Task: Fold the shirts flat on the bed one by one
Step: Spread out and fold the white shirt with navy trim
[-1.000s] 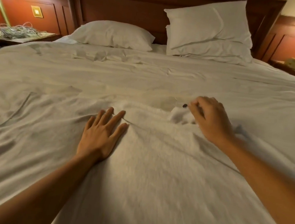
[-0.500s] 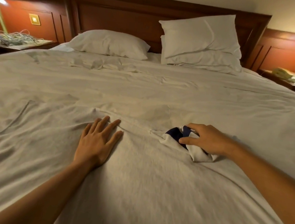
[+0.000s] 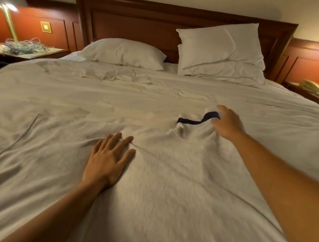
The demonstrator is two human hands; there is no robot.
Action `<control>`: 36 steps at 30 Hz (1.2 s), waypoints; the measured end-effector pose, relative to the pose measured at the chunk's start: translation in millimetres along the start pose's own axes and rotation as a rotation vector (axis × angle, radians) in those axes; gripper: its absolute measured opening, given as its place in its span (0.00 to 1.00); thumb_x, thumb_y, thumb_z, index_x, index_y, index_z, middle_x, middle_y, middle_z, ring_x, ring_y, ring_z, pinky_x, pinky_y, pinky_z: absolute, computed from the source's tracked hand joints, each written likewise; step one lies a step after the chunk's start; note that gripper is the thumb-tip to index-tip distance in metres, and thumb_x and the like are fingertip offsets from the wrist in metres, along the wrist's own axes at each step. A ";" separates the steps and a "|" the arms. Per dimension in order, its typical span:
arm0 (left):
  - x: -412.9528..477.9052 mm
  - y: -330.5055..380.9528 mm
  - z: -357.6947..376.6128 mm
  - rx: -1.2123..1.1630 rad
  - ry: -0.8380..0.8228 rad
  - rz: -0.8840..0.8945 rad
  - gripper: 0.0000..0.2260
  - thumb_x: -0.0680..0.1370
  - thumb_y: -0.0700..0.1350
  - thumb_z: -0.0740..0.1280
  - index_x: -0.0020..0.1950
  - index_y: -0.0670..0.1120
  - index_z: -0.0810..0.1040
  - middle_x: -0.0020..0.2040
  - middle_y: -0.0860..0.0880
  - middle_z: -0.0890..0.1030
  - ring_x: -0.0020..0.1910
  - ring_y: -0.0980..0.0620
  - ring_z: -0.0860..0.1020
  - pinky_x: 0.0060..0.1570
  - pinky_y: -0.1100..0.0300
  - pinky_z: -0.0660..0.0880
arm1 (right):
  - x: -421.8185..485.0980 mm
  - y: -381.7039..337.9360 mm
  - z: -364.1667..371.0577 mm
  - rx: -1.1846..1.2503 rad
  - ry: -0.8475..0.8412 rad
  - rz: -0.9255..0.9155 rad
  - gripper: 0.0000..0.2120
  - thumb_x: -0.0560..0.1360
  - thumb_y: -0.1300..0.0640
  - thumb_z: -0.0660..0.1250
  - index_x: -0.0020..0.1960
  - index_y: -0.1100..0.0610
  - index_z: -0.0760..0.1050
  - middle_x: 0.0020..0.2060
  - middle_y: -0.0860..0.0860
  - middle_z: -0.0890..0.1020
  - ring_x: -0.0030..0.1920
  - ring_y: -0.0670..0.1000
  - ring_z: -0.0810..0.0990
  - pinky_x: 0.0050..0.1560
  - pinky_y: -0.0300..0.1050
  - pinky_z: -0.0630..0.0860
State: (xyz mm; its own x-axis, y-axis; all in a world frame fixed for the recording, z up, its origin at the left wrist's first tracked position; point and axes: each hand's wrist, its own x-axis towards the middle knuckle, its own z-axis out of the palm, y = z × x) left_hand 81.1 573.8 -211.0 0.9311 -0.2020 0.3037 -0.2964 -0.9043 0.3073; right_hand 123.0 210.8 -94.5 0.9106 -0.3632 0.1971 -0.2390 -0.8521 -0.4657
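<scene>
Head: right hand blurred, grip on shirt unclear.

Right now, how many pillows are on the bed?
3. The left pillow lies flat by the headboard. On the right, the upper pillow rests on top of the lower pillow. More could be hidden behind that stack.

No text, label, brand, number or sign can be read. The wall plate and the phone are seen too small and too blurred for any marking to be made out.
</scene>
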 end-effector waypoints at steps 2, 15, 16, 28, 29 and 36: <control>0.2 0.7 -0.1 -0.001 0.001 0.001 0.29 0.78 0.70 0.42 0.79 0.66 0.55 0.81 0.55 0.56 0.80 0.53 0.50 0.78 0.54 0.46 | -12.1 6.5 20.6 -0.091 -0.143 -0.049 0.25 0.80 0.44 0.61 0.76 0.48 0.65 0.73 0.57 0.68 0.71 0.61 0.68 0.70 0.56 0.67; 0.9 -2.7 3.8 0.002 0.010 0.012 0.29 0.78 0.72 0.40 0.78 0.67 0.54 0.81 0.56 0.56 0.80 0.54 0.50 0.78 0.54 0.45 | -41.4 97.3 19.7 -0.467 -0.137 0.075 0.30 0.78 0.29 0.44 0.76 0.39 0.60 0.69 0.55 0.70 0.67 0.61 0.68 0.66 0.58 0.64; 1.0 -3.1 4.5 -0.001 0.013 0.011 0.30 0.78 0.72 0.39 0.78 0.67 0.54 0.81 0.56 0.56 0.80 0.54 0.50 0.78 0.54 0.45 | -43.7 99.1 22.0 -0.367 -0.105 0.039 0.28 0.79 0.32 0.48 0.76 0.39 0.61 0.67 0.55 0.68 0.65 0.62 0.70 0.64 0.57 0.67; 0.8 -5.1 4.5 0.014 -0.002 0.019 0.29 0.78 0.72 0.39 0.78 0.67 0.53 0.81 0.54 0.57 0.81 0.52 0.50 0.78 0.52 0.46 | -100.0 97.2 0.7 -0.583 -0.062 0.027 0.27 0.82 0.36 0.46 0.79 0.41 0.54 0.77 0.58 0.53 0.74 0.65 0.55 0.74 0.60 0.54; -0.2 -3.7 2.2 0.018 -0.002 0.018 0.29 0.79 0.71 0.39 0.79 0.66 0.53 0.81 0.54 0.56 0.81 0.51 0.49 0.79 0.52 0.45 | -112.7 96.0 -1.4 -0.522 -0.051 -0.001 0.28 0.81 0.34 0.44 0.79 0.39 0.50 0.80 0.56 0.50 0.78 0.63 0.50 0.76 0.61 0.47; -53.9 -15.7 -36.2 0.002 -0.126 -0.032 0.32 0.77 0.69 0.40 0.80 0.63 0.52 0.82 0.55 0.50 0.81 0.52 0.46 0.79 0.51 0.42 | -217.5 143.5 -26.1 -0.475 -0.279 0.037 0.38 0.72 0.29 0.31 0.79 0.39 0.37 0.81 0.48 0.42 0.80 0.51 0.41 0.78 0.55 0.40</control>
State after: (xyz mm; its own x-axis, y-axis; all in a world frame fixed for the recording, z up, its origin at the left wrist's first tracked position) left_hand 27.9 612.5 -199.6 0.9595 -0.2183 0.1781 -0.2656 -0.9117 0.3134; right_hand -118.1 157.7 -181.8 0.9380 -0.3376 -0.0781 -0.3397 -0.9404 -0.0146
